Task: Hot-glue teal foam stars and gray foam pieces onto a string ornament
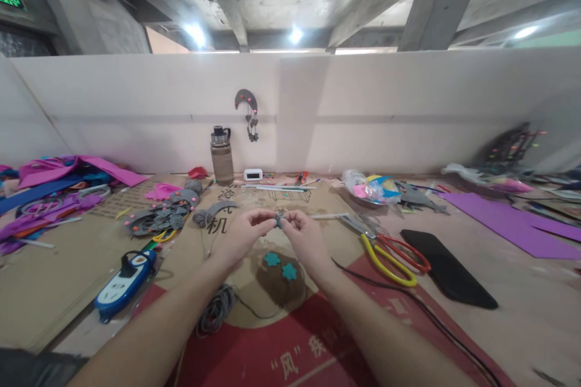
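Observation:
My left hand point(247, 231) and my right hand point(302, 236) meet at the middle, fingertips pinched together on a small teal piece point(278, 220). Its shape is mostly hidden by the fingers. Just below them lies a brown rounded piece point(275, 287) bearing two teal star-like shapes, one on the left point(272, 259) and one on the right point(289, 271). A coil of grey cord point(216, 311) rests by my left forearm, a strand running toward the brown piece. Scissors point(393, 257) with red and yellow handles lie to the right of my right hand.
A black phone point(447, 269) and purple sheet point(512, 224) lie right. A blue-white power strip point(124, 284), grey felt pieces point(158, 221) and coloured scraps point(59, 193) lie left. A bottle point(222, 160) stands by the wall, where a grey moon ornament point(246, 100) hangs.

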Motion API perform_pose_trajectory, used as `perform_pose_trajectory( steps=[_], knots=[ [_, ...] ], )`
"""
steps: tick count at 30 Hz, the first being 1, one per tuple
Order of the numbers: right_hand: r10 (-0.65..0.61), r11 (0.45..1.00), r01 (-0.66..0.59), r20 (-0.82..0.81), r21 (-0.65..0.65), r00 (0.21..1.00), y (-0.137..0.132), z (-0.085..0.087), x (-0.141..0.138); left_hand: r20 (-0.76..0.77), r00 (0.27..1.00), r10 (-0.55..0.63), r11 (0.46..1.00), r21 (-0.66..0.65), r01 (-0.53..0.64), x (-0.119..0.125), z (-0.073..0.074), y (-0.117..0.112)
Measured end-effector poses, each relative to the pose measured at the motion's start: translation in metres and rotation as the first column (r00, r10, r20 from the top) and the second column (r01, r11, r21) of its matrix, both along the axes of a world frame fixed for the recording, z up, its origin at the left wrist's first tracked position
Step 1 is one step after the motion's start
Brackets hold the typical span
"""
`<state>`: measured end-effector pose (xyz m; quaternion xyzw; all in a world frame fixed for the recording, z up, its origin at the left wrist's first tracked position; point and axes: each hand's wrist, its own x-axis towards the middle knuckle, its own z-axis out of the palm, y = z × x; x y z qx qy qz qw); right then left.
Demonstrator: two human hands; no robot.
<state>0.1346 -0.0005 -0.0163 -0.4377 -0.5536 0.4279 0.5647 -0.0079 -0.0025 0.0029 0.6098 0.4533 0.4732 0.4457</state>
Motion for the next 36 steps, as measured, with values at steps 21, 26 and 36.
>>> perform_pose_trajectory(
  steps=[21, 26, 36],
  knots=[
    [0.016, 0.999, -0.02, 0.095, 0.049, 0.995, -0.0067, -0.001, -0.0042, -0.077, 0.996, 0.051, 0.996, 0.07, -0.046, 0.0016, -0.0009, -0.0017],
    [0.011, 1.0, -0.011, 0.01, -0.013, 1.0, -0.0026, -0.0002, -0.0024, 0.058, 0.996, -0.071, 0.997, 0.014, 0.071, 0.0042, -0.0009, -0.0028],
    [0.012, 1.0, -0.011, 0.023, -0.025, 1.0, -0.005, 0.0028, -0.0032, 0.023, 0.998, -0.052, 0.999, 0.011, 0.052, 0.0023, -0.0014, -0.0014]
  ],
)
